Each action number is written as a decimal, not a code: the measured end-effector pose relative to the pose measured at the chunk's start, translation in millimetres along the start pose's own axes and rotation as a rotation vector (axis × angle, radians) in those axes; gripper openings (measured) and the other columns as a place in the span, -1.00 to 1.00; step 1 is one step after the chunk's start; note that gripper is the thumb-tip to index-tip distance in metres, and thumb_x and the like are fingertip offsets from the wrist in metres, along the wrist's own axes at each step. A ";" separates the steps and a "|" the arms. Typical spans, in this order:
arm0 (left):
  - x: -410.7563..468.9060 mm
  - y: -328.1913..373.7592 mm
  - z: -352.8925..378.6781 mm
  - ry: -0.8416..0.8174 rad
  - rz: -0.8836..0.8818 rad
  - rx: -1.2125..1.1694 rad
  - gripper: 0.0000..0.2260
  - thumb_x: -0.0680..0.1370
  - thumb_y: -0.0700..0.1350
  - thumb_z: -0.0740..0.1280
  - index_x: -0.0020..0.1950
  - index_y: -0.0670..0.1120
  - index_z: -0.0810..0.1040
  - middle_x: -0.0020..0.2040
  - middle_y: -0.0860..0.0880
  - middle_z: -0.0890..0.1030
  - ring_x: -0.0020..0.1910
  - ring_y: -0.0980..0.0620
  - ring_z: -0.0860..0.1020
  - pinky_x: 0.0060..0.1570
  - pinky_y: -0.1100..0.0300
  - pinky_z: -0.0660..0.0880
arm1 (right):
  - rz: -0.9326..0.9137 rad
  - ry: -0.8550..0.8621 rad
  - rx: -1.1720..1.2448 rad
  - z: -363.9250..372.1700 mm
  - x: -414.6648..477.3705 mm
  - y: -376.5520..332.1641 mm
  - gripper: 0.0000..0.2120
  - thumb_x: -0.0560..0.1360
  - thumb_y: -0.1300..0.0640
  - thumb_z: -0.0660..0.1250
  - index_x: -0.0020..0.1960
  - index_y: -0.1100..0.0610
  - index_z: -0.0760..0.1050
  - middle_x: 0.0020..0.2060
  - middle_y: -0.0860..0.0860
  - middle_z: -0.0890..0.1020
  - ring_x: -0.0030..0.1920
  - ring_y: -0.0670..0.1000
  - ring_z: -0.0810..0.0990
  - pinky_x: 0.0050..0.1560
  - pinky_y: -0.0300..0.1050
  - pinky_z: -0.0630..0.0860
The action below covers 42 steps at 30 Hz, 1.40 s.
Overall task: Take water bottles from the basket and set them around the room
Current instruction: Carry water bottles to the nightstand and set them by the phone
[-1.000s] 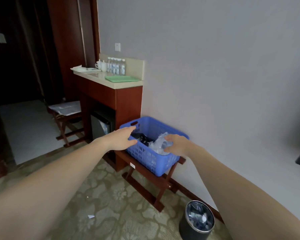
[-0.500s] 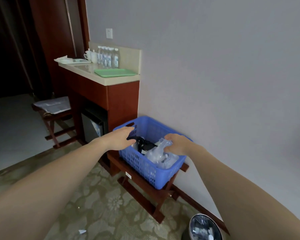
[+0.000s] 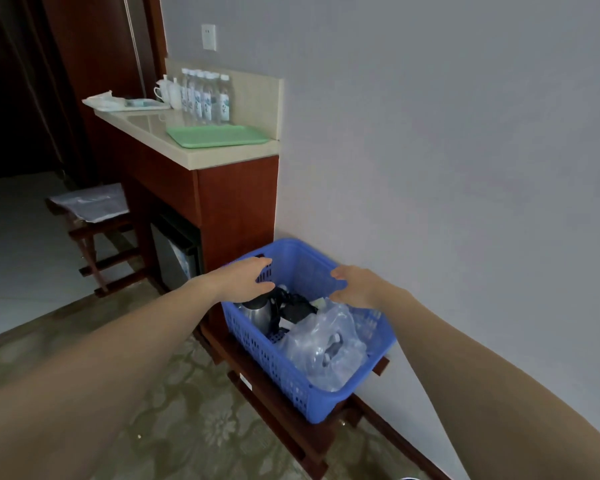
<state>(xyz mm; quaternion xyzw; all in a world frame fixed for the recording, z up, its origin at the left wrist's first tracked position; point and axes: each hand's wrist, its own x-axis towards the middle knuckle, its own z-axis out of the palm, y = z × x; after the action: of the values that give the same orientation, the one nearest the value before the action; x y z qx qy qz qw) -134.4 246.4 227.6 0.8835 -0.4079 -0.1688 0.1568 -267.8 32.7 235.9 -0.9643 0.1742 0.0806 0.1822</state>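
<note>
Head view: the left hand (image 3: 243,282) and right hand (image 3: 355,287) hover apart over the basket (image 3: 326,407) at 6 o'clock, fingers loose and holding nothing. Wrapped bottles (image 3: 323,344) lie at its 5 o'clock end, a kettle (image 3: 257,311) at 9.

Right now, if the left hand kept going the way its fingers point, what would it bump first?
Probably the far wall of the blue basket; the right hand is near that line too, but depth is unclear.

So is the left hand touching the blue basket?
Cannot tell. In the head view the left hand overlaps the rim of the blue basket, but may just hover above it.
</note>
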 end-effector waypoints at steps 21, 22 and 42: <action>255.8 -113.2 -23.5 -0.314 0.132 0.022 -0.34 0.65 0.04 0.20 0.60 -0.14 -0.09 0.60 -0.07 -0.03 0.57 -0.01 0.04 0.52 0.13 0.04 | 0.259 -0.092 0.140 10.9 228.9 17.1 -0.49 0.55 0.08 0.33 0.44 0.17 0.30 0.37 0.08 0.45 0.34 0.10 0.44 0.34 -0.05 0.36; 264.0 -117.3 -17.3 -0.332 0.133 0.027 -0.34 0.65 0.05 0.19 0.60 -0.13 -0.10 0.61 -0.06 -0.04 0.57 -0.02 0.03 0.51 0.14 0.04 | 0.269 -0.105 0.145 18.7 233.4 20.5 -0.50 0.55 0.08 0.33 0.44 0.17 0.31 0.36 0.08 0.46 0.34 0.10 0.45 0.33 -0.05 0.37; 355.8 -52.6 235.0 -1.093 0.315 0.192 -0.73 0.62 -0.16 0.19 -0.27 -0.18 0.42 -0.32 -0.12 0.35 -0.34 -0.06 0.30 -0.25 0.14 0.20 | 0.499 -0.745 0.098 197.3 280.4 122.6 -0.79 0.57 0.19 0.24 0.07 0.31 0.56 -0.02 0.19 0.62 -0.04 0.14 0.61 -0.11 -0.13 0.45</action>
<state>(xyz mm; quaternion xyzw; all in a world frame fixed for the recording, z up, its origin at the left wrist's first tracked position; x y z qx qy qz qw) 17.8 -29.1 -64.9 0.6070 -0.5697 -0.5376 -0.1343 -71.0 -85.4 -46.8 -0.7883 0.3277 0.4553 0.2528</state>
